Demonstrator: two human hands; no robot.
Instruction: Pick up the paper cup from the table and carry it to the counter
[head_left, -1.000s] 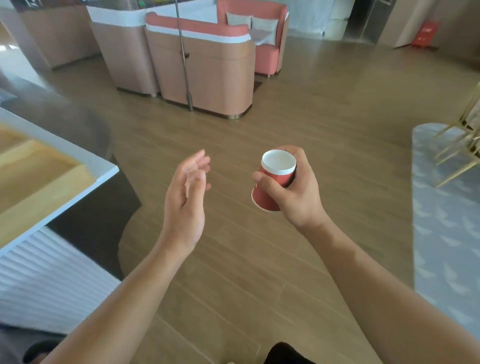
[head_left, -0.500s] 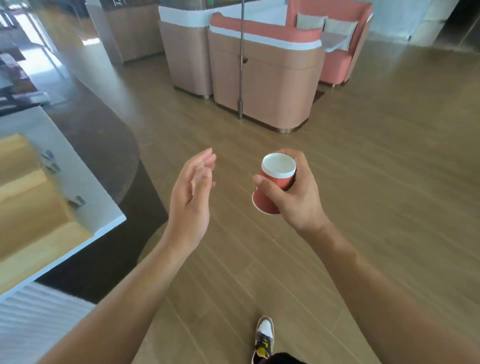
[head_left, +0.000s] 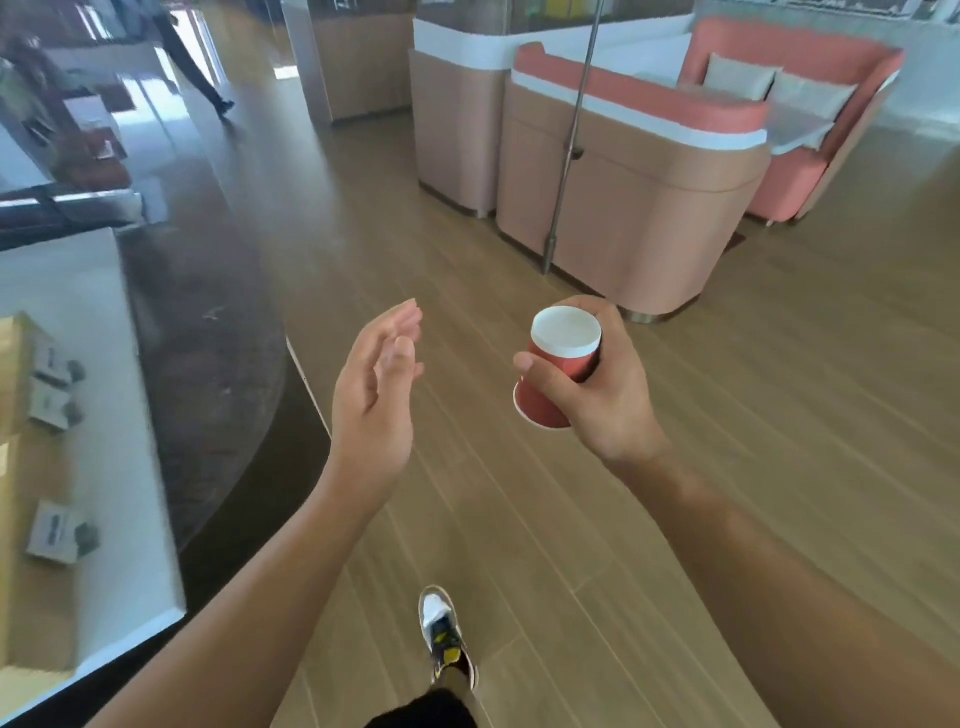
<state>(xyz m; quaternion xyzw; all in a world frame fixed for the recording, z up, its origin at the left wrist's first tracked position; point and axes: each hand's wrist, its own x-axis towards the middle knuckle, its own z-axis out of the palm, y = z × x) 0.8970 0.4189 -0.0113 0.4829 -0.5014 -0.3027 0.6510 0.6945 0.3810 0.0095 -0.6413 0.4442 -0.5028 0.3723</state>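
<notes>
Nearest the camera, a sneaker (head_left: 445, 631) steps onto the wood-plank floor (head_left: 779, 415) between the two bare forearms. Above it the left hand (head_left: 375, 395) hangs in the air with its fingers straight and together, palm turned inward toward the other hand, grasping nothing. Just beside it, apart and not touching, the right hand (head_left: 602, 384) grips a red paper cup (head_left: 558, 374) by its side wall, thumb across the front and fingers curled behind. The cup is upside down, its white base facing up and its wide rim tilted down, a hold that suits an empty cup, since nothing could stay inside. At the left edge stands a white-topped counter (head_left: 104, 364) bearing cardboard boxes (head_left: 15, 467) with small grey packets (head_left: 57, 530) lying on them, beside a dark curved floor section (head_left: 208, 312). Farther off stand tan booth partitions (head_left: 623, 208) with white trim, a metal pole (head_left: 571, 140) in front of them, and coral seats with pale cushions (head_left: 743, 78) behind. Far left, a person's legs (head_left: 192, 62) cross a bright patch of floor.
</notes>
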